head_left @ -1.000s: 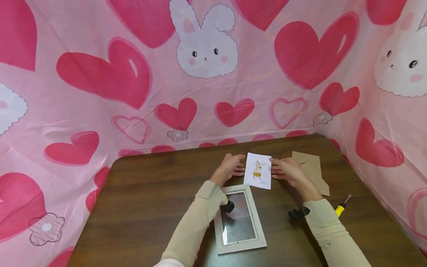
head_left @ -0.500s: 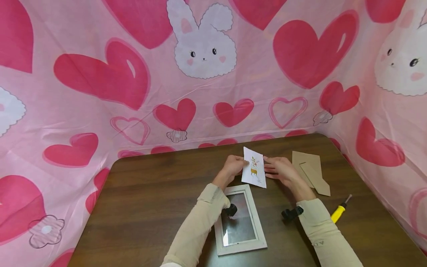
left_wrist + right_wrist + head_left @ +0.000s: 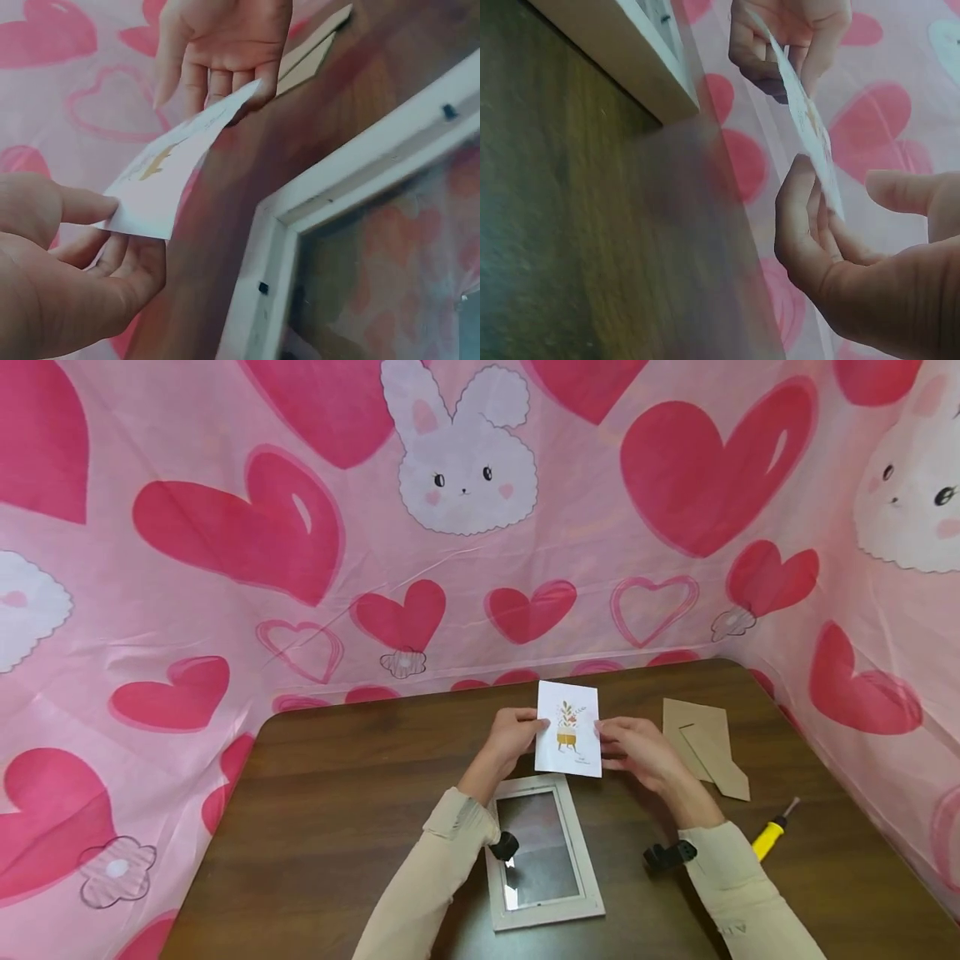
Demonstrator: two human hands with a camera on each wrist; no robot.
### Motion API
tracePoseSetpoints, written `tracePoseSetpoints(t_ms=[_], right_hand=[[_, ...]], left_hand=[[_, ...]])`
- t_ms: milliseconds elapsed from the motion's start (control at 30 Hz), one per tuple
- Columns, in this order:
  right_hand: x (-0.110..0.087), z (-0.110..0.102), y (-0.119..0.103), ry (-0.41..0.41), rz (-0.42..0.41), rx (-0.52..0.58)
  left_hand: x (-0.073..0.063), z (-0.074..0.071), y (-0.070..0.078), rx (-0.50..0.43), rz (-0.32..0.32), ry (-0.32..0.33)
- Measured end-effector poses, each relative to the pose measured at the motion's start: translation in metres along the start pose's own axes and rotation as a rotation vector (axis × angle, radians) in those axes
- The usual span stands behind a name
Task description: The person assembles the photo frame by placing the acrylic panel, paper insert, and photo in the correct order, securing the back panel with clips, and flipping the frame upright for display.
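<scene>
A white card (image 3: pixel 551 756) printed with a plant in a yellow pot is held up above the far end of a white picture frame (image 3: pixel 579 852). My left hand (image 3: pixel 510 739) pinches its left edge, thumb on the printed face and fingers behind, as the left wrist view shows of the card (image 3: pixel 142 214). At the opposite edge is my right hand (image 3: pixel 641 752). In the right wrist view its bent fingers (image 3: pixel 802 225) lie against the card's back, while the thumb (image 3: pixel 900 191) stands off the card. The frame lies on the table with its glass (image 3: pixel 536 852) showing.
On the right of the table (image 3: pixel 337 827) lies a brown backing board (image 3: pixel 705 722) with a stand leg (image 3: pixel 716 764). Nearer, by the right sleeve, is a yellow-handled screwdriver (image 3: pixel 768 839). A pink cloth (image 3: pixel 450 560) with hearts and rabbits hangs behind the table.
The card has risen and moved left, turning sideways midway and then facing me again. My left hand has taken hold of its left edge; both hands have shifted left with it.
</scene>
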State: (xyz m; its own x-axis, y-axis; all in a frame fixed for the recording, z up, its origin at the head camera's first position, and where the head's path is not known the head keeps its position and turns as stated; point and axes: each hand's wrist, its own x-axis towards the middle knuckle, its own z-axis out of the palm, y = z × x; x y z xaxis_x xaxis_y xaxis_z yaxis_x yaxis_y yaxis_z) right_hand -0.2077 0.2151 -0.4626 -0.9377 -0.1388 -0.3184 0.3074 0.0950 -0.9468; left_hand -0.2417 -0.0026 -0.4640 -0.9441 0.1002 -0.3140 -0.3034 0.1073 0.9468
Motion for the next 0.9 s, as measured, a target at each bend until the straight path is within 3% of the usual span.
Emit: tracePoseSetpoints(t_ms=[133, 367, 433, 567, 633, 733, 900], right_hand=[[-0.011, 0.005, 0.002, -0.034, -0.025, -0.047], [-0.036, 0.014, -0.003, -0.051, -0.089, -0.136], [-0.044, 0.019, -0.007, -0.045, -0.097, -0.175], [-0.057, 0.032, -0.012, -0.059, -0.117, -0.223], [-0.062, 0.039, -0.014, -0.079, -0.142, -0.230], [-0.068, 0.049, -0.015, -0.123, -0.202, -0.228], [-0.072, 0.064, -0.015, -0.203, -0.265, -0.217]], left_hand=[[-0.017, -0.009, -0.008, 0.049, 0.018, 0.017], [-0.062, -0.024, -0.014, 0.209, 0.160, 0.052], [-0.077, -0.024, -0.015, 0.326, 0.215, 0.114], [-0.108, -0.020, -0.015, 0.671, 0.330, 0.290], [-0.121, -0.018, -0.014, 0.756, 0.354, 0.336], [-0.135, -0.017, -0.014, 0.702, 0.367, 0.299], [-0.139, -0.021, -0.017, 0.391, 0.322, 0.101]])
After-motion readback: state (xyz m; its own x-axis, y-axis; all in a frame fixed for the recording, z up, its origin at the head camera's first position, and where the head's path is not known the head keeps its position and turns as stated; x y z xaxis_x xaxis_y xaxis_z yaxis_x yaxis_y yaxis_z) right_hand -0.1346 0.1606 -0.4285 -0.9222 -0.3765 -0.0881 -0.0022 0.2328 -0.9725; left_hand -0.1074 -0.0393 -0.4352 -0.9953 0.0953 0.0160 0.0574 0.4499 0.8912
